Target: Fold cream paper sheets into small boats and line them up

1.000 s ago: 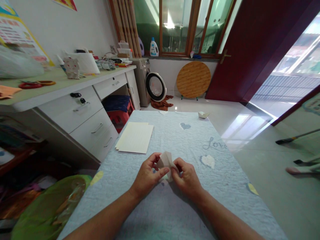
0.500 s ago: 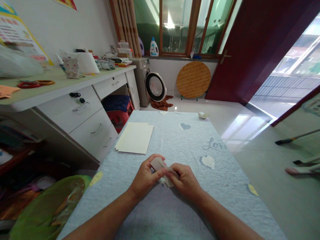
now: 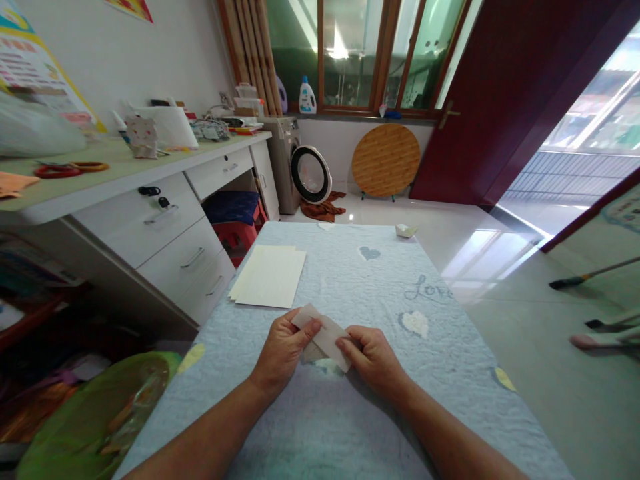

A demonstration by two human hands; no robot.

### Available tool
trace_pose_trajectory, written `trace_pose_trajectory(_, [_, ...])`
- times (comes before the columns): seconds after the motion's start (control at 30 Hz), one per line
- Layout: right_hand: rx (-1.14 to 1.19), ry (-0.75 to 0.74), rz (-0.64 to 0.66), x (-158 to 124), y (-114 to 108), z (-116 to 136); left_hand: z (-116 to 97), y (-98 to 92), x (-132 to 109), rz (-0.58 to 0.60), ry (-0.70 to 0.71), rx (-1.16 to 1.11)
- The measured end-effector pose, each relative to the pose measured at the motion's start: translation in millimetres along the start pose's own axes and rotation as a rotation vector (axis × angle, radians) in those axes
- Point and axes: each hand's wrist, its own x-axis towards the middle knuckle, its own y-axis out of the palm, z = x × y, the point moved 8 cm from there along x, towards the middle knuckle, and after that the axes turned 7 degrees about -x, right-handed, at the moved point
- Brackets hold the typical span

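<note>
A folded piece of pale paper [image 3: 325, 338] is stretched between my two hands, just above the cloth-covered table [image 3: 380, 427]. My left hand [image 3: 284, 343] pinches its left end, thumb on top. On the right end, my right hand [image 3: 373, 353] grips with thumb and fingers. Part of the paper hangs below as a greyish flap. Beyond my left hand lies a stack of cream paper sheets [image 3: 270, 277]. A small folded paper shape [image 3: 406, 231], like a little boat, sits at the table's far right corner.
Left of the table stand a white desk [image 3: 165, 220] with drawers and a green bin [image 3: 110, 420]. Scissors [image 3: 70, 169] lie on the desk. Farther off are an open washing machine [image 3: 310, 175], a red stool [image 3: 237, 233] and a round wooden board [image 3: 386, 160].
The paper was bunched between my fingers and is now opened out flatter. My left hand has shifted slightly left, and both thumbs now lie farther apart on it.
</note>
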Motion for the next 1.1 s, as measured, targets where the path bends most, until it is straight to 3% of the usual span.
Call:
trace_pose_trajectory(0.13, [0.025, 0.046, -0.102, 1.3, -11.8, -6.7, -7.9, -1.4, 1.9, 0.003, 0.044, 0.106])
trace_pose_trajectory(0.23, [0.208, 0.145, -0.161, 2.2, -15.3, -17.7, -9.5, -4.6, 2.9, -0.014, 0.066, 0.141])
trace_pose_trajectory(0.4, [0.379, 0.216, -0.042, 6.1, -3.6, -28.1, -7.8, -6.7, 4.4, -0.01, 0.083, 0.146])
trace_pose_trajectory(0.5, [0.254, 0.157, -0.081, 7.2, -11.6, -28.2, -11.5, -5.7, 4.7, 0.024, 0.13, 0.292])
trace_pose_trajectory(0.67, [-0.096, -0.122, -0.246, 3.1, -33.8, -5.1, -40.9, 3.6, -6.6, 0.048, 0.522, 0.687])
trace_pose_trajectory(0.8, [-0.25, -0.233, -0.328, -2.1, -40.3, 7.7, -45.1, 15.1, -15.3, 0.106, 0.663, 0.868])
trace_pose_trajectory(0.93, [-0.339, -0.266, -0.333, -2.5, -35.6, 9.2, -34.7, 23.1, -13.9, 0.171, 0.664, 1.076])
trace_pose_trajectory(1.1, [-0.53, -0.216, -0.155, 3.5, -17.7, -0.2, -9.2, 29.1, -7.9, 0.365, 0.467, 1.323])
